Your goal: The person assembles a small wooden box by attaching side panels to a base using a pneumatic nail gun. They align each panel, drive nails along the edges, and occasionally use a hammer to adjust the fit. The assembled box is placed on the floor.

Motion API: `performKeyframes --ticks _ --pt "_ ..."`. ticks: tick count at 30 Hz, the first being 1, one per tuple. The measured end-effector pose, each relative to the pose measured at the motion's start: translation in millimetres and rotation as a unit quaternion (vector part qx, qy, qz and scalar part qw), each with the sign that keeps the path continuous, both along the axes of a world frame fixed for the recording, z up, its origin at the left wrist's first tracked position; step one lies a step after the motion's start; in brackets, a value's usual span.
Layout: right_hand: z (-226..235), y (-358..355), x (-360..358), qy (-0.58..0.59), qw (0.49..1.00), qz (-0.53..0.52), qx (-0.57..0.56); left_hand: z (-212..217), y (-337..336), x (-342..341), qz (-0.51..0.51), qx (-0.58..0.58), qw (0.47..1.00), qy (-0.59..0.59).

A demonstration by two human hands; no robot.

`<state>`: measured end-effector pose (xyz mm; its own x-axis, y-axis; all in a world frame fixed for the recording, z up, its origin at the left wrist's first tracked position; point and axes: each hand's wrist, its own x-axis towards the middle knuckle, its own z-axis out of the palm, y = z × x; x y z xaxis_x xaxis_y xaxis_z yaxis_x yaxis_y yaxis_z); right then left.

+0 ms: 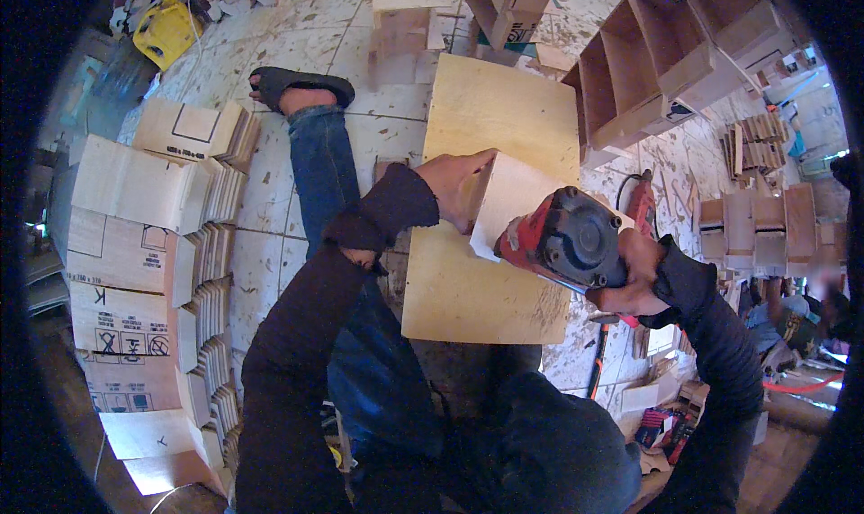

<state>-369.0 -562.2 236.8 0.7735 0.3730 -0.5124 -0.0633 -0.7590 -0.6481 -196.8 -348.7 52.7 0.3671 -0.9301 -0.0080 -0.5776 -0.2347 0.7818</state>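
Observation:
A plywood sheet [504, 109] lies flat in front of me, across my lap. Above it, my left hand [454, 185] grips the left edge of a pale wooden piece [517, 188] with its fingers wrapped round that side. A red and black pneumatic nail gun [569, 237] is in my right hand [634, 275], which is closed round the handle. The tool's black round cap points up toward me. Its body covers the right part of the wooden piece, and its nose is hidden, so I cannot tell whether they touch.
Tall stacks of thin wooden boards [135, 262] stand at the left. Open wooden compartments [643, 55] sit at the upper right. Another red tool [641, 203] lies on the tiled floor, right of the sheet. A yellow plastic object [164, 32] is at the far left, and wood scraps lie around.

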Motion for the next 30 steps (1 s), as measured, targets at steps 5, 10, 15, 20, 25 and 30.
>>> performKeyframes --ticks 5,10,15,20,25,30 --pt "3 -6 0 0.08 0.995 -0.031 -0.043 4 3 1 0.014 0.068 0.997 0.04" --pt "5 -5 -58 -0.051 0.984 -0.169 -0.002 -21 34 -55 0.237 0.013 0.962 -0.137" --pt "13 -10 -146 -0.031 0.864 -0.483 0.143 -25 -6 -195 0.229 0.008 0.827 0.513" --pt "32 -19 -200 -0.081 0.807 -0.578 0.088 -4 -102 -204 0.302 -0.248 0.819 0.421" --pt "49 -23 -223 -0.108 0.792 -0.597 0.062 17 -79 -116 0.113 -0.2 0.837 0.497" --pt "38 -13 -196 -0.017 0.823 -0.557 0.111 20 -40 -57 0.168 -0.096 0.93 0.312"
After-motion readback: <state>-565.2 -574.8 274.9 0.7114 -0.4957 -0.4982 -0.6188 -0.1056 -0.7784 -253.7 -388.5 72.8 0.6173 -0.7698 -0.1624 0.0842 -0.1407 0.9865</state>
